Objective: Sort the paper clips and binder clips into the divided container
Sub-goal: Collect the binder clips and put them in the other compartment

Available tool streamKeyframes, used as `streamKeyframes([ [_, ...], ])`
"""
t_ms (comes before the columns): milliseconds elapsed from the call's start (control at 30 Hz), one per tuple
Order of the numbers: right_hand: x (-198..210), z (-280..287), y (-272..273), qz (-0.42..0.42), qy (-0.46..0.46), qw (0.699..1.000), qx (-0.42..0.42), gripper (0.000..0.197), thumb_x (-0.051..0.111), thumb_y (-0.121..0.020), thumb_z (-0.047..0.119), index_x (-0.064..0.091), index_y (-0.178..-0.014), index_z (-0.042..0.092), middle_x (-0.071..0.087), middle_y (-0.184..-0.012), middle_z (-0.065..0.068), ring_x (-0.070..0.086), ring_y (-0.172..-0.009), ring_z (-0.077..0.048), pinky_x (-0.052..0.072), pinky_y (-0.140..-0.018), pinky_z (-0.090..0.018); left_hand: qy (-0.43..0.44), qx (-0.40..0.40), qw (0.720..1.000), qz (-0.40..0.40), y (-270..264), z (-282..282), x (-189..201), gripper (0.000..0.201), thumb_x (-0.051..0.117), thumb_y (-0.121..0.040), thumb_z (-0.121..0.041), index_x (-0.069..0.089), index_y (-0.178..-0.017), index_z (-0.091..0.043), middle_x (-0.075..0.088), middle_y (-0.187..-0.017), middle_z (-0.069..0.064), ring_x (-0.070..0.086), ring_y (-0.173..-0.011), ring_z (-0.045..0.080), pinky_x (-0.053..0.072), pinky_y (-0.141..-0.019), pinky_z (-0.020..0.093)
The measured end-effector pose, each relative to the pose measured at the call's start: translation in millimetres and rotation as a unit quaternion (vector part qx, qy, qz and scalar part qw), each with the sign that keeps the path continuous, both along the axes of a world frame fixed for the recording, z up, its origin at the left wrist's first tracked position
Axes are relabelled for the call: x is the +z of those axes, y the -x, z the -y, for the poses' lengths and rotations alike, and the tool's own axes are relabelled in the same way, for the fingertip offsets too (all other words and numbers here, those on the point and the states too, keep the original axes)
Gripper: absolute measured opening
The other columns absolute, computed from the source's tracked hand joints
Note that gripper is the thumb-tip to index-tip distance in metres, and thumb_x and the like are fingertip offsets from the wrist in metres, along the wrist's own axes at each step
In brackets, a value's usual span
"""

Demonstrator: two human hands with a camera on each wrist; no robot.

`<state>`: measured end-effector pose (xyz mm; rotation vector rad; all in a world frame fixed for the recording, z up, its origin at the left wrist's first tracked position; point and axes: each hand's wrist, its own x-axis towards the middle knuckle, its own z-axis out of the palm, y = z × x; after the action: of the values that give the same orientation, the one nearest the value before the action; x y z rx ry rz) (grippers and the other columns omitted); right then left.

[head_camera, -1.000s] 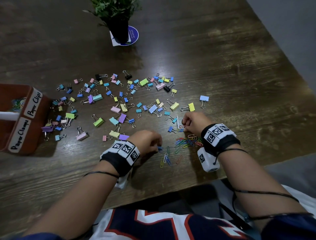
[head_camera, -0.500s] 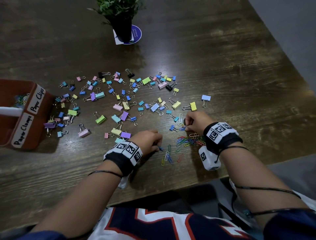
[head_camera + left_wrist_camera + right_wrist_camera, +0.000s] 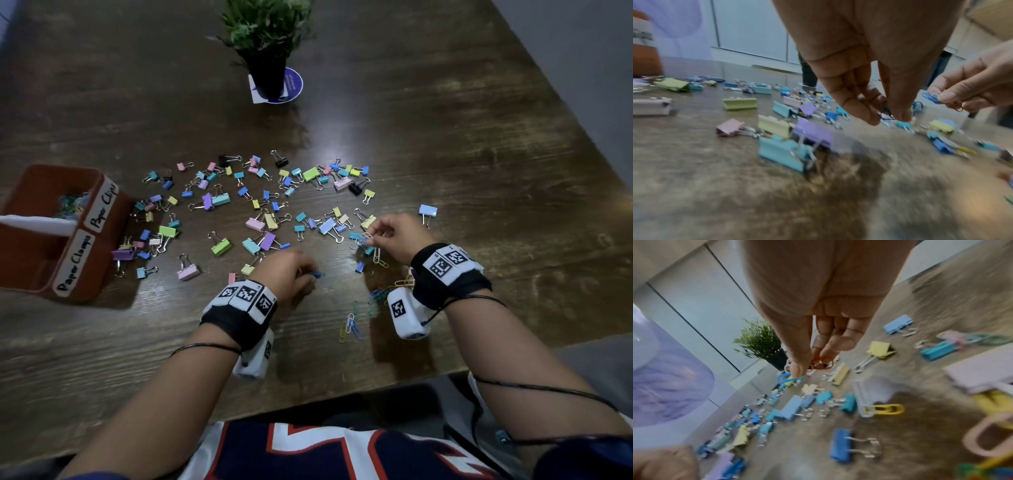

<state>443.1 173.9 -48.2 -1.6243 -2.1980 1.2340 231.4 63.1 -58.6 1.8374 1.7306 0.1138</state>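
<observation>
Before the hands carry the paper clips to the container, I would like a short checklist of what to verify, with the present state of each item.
1. Left hand pinches a blue paper clip: ok.
2. Right hand pinches a bunch of paper clips: ok; how many, cannot tell.
3. No binder clip caught in either pinch: cannot tell, the wrist views are blurred.
4. Compartment labelled Paper Clips open and already holding paper clips: ok.
5. Way to the divided container free: not ok, binder clips lie scattered between, so lift over them.
6. All paper clips gathered: not ok, loose paper clips remain near the table edge.
</observation>
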Motion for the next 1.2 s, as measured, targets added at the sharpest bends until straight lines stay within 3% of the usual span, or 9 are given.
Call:
streamKeyframes([
  [67, 9.0, 1.7, 20.6, -0.052, 0.005, 0.999, -0.011, 0.009, 0.069, -0.084, 0.005, 0.064, -0.086, 0.012, 0.056, -0.066, 0.009, 0.050, -0.053, 0.004, 0.039, -0.051, -0.007, -0.044, 0.049, 0.998, 0.024, 18.1, 3.1, 6.4, 0.018, 0.063, -0.090, -0.019, 0.070, -0.105, -0.013, 0.059, -0.101, 0.004, 0.058, -0.095, 0.023, 0.039, -0.073, 0.026],
  [200, 20.3, 8.1, 74.3, -0.116, 0.029, 0.993, 0.004, 0.010, 0.069, -0.084, 0.006, 0.062, -0.086, 0.012, 0.056, -0.069, 0.006, 0.049, -0.062, -0.006, 0.044, -0.061, -0.016, -0.117, 0.154, 0.978, 0.080, 59.6, 15.6, 23.4, 0.013, 0.070, -0.085, -0.013, 0.074, -0.096, -0.011, 0.061, -0.093, 0.003, 0.059, -0.081, 0.018, 0.050, -0.078, 0.033],
  [367, 22.7, 22.9, 144.9, -0.157, 0.050, 0.986, 0.030, 0.014, 0.069, -0.084, 0.005, 0.060, -0.080, 0.016, 0.056, -0.068, 0.006, 0.049, -0.060, -0.004, 0.044, -0.060, -0.015, -0.165, 0.258, 0.952, 0.030, 138.5, 38.8, 43.0, 0.013, 0.069, -0.086, -0.018, 0.074, -0.099, -0.016, 0.057, -0.091, -0.001, 0.057, -0.082, 0.015, 0.046, -0.075, 0.029],
  [533, 24.9, 39.2, 199.6, -0.186, 0.070, 0.979, 0.047, 0.022, 0.069, -0.084, 0.004, 0.058, -0.074, 0.020, 0.055, -0.068, 0.005, 0.050, -0.059, -0.002, 0.047, -0.060, -0.014, -0.213, 0.398, 0.892, -0.017, 226.2, 54.8, 68.5, 0.018, 0.068, -0.087, -0.020, 0.072, -0.104, -0.013, 0.061, -0.102, 0.006, 0.055, -0.091, 0.017, 0.037, -0.080, 0.022],
  [633, 23.8, 46.3, 222.9, -0.186, 0.068, 0.979, 0.046, 0.022, 0.069, -0.084, 0.005, 0.058, -0.074, 0.021, 0.055, -0.068, 0.005, 0.049, -0.058, -0.001, 0.046, -0.060, -0.016, -0.234, 0.440, 0.866, -0.048, 270.9, 55.2, 79.4, 0.018, 0.067, -0.087, -0.021, 0.072, -0.103, -0.014, 0.065, -0.098, 0.005, 0.060, -0.091, 0.020, 0.040, -0.080, 0.026],
  [733, 20.3, 51.6, 238.0, -0.184, 0.069, 0.980, 0.036, 0.018, 0.070, -0.083, 0.006, 0.059, -0.077, 0.019, 0.056, -0.068, 0.005, 0.049, -0.054, 0.003, 0.045, -0.058, -0.015, -0.198, 0.462, 0.862, -0.063, 299.3, 46.4, 79.9, 0.021, 0.067, -0.088, -0.020, 0.071, -0.106, -0.010, 0.069, -0.100, 0.008, 0.062, -0.088, 0.022, 0.044, -0.078, 0.029],
  [900, 18.5, 56.6, 257.6, -0.185, 0.086, 0.979, 0.023, 0.017, 0.070, -0.084, 0.006, 0.059, -0.078, 0.018, 0.055, -0.069, 0.004, 0.051, -0.064, -0.009, 0.051, -0.068, -0.027, -0.124, 0.429, 0.893, -0.064, 318.7, 43.0, 76.7, 0.038, 0.071, -0.085, -0.029, 0.066, -0.118, -0.010, 0.069, -0.111, 0.009, 0.063, -0.100, 0.022, 0.046, -0.085, 0.032],
  [1067, 22.8, 63.3, 287.7, -0.196, 0.081, 0.977, 0.031, 0.018, 0.069, -0.085, 0.006, 0.058, -0.078, 0.019, 0.054, -0.067, 0.006, 0.048, -0.060, -0.008, 0.045, -0.054, -0.013, -0.182, 0.426, 0.882, -0.090, 337.1, 82.5, 72.9, 0.034, 0.062, -0.090, -0.030, 0.063, -0.121, -0.016, 0.057, -0.121, 0.014, 0.055, -0.111, 0.032, 0.044, -0.092, 0.041],
  [1200, 31.9, 70.4, 329.3, -0.208, 0.078, 0.973, 0.069, 0.011, 0.069, -0.085, 0.006, 0.060, -0.084, 0.013, 0.054, -0.068, 0.009, 0.046, -0.059, -0.004, 0.043, -0.056, -0.011, -0.158, 0.452, 0.871, -0.107, 347.2, 111.0, 46.9, 0.049, 0.051, -0.095, -0.038, 0.045, -0.139, -0.017, 0.042, -0.140, 0.015, 0.041, -0.126, 0.035, 0.034, -0.103, 0.048],
])
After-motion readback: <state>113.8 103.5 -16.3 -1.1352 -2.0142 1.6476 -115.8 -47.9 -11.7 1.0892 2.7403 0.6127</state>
